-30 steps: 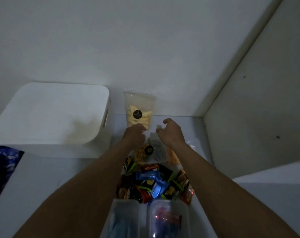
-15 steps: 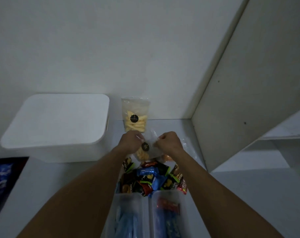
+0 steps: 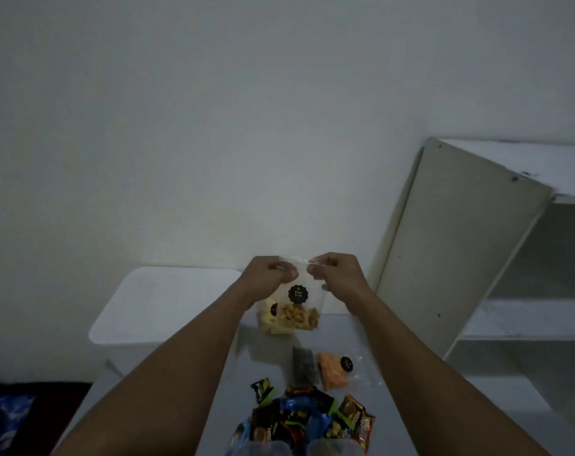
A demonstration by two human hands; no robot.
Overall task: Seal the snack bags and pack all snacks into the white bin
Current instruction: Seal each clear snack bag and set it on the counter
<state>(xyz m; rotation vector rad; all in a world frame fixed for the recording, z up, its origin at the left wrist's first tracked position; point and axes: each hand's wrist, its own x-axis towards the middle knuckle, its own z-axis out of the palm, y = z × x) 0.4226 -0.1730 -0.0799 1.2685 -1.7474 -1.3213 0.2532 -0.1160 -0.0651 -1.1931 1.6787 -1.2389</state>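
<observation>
Raised snack bag [image 3: 299,301] between both grips

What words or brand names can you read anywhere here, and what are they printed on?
"NESCAFE", partly legible: on the dark sachets in the pile at the front.
Two short words, too blurred to read: on the round black sticker of the clear bag held up by both hands.
Black sticker on the orange snack bag: too small to read.
Other wrappers: print blurred.
</observation>
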